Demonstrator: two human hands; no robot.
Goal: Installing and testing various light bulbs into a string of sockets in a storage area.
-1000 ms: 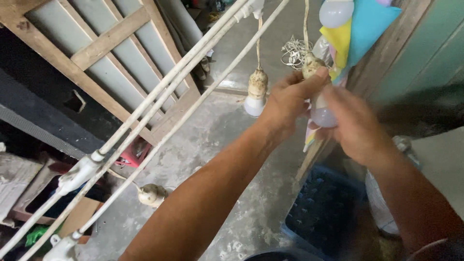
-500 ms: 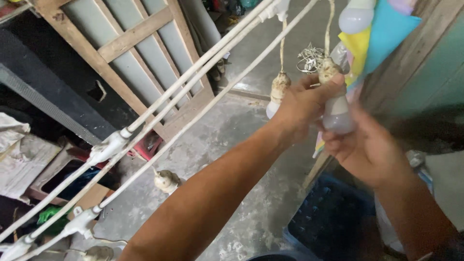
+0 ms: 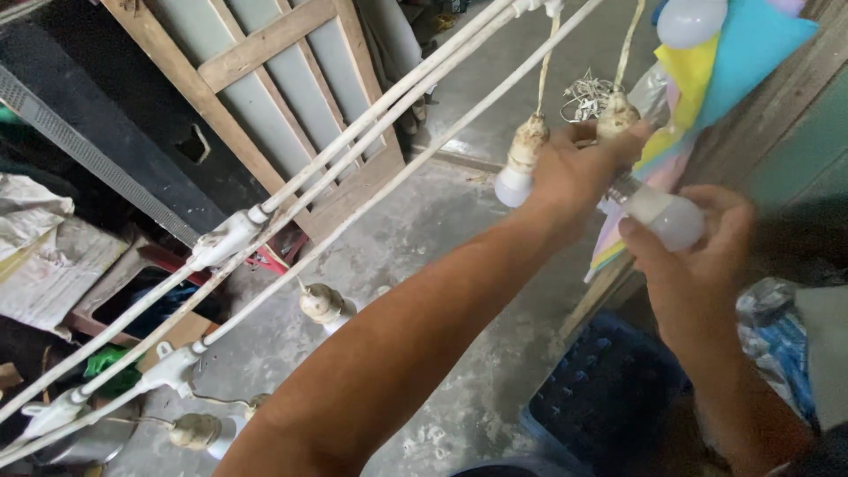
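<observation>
— Where did the head view look from?
— From the person's head, downward and forward along the forearms, close on the left hand (image 3: 574,172) and right hand (image 3: 698,265), the concrete floor (image 3: 442,230) lying well below.
— Any second view?
— Only this one.

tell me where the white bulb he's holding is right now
In the head view, the white bulb sits at the right, gripped by the right hand, just below the dirty hanging socket that the left hand steadies.

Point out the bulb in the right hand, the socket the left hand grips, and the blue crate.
bulb (image 3: 673,221), head view, on its white globe.
socket (image 3: 616,116), head view, on its grimy body.
blue crate (image 3: 601,397), head view, on its gridded inside.
</observation>
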